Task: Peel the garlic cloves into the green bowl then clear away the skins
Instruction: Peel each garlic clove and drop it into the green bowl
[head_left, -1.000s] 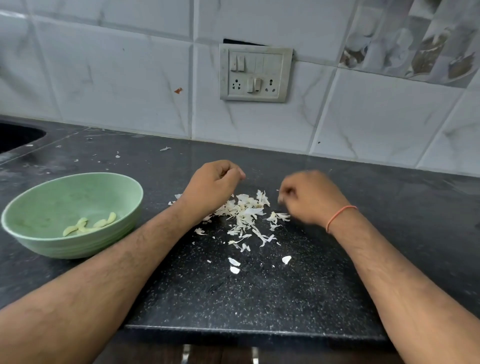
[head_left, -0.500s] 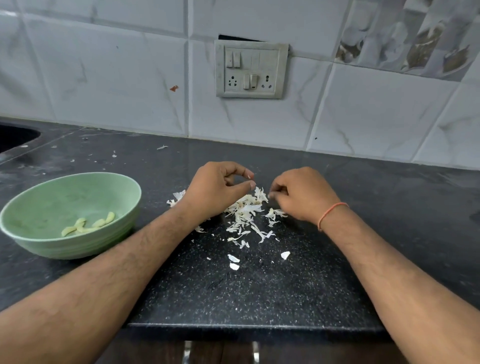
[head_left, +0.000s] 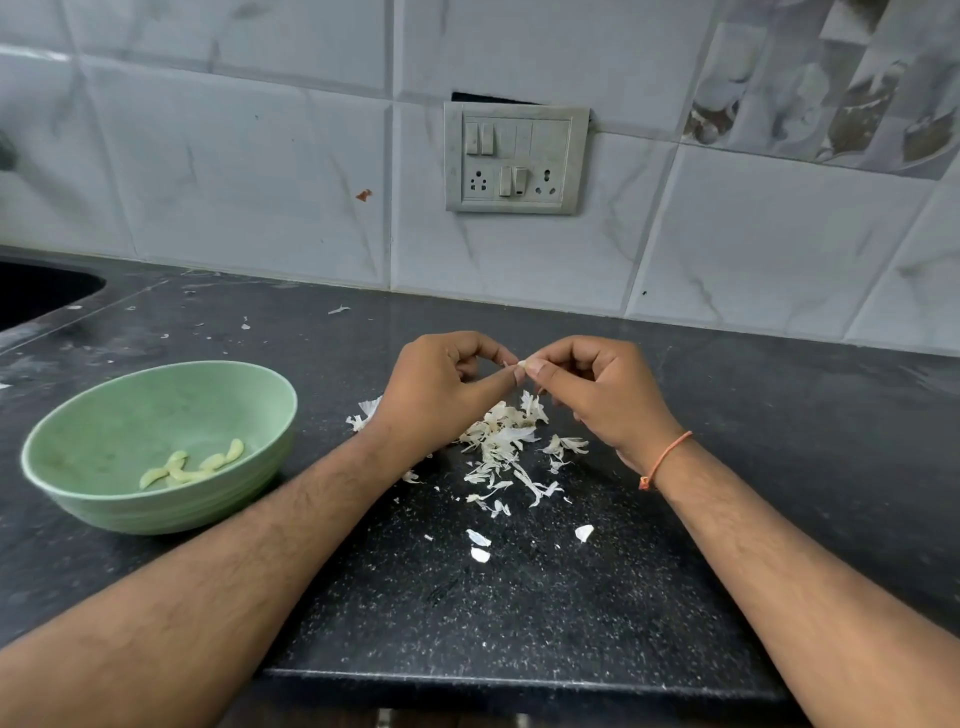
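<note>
A green bowl (head_left: 78, 441) stands at the left on the black counter with several peeled garlic cloves (head_left: 192, 470) inside. A heap of white garlic skins (head_left: 501, 441) lies in the middle of the counter. Just above the heap, my left hand (head_left: 441, 395) and my right hand (head_left: 597, 395) meet fingertip to fingertip. Between them they pinch a small pale garlic clove (head_left: 521, 363), mostly hidden by the fingers. My right wrist wears an orange thread.
Loose skin flakes (head_left: 480, 545) lie nearer the counter's front edge (head_left: 519, 678). A dark sink (head_left: 36, 291) sits at the far left. A tiled wall with a switch plate (head_left: 514, 158) rises behind the counter.
Both hands rose off the skin heap and came together. The right hand, apart a second ago, now meets the left at the fingertips with a small clove pinched between them.
</note>
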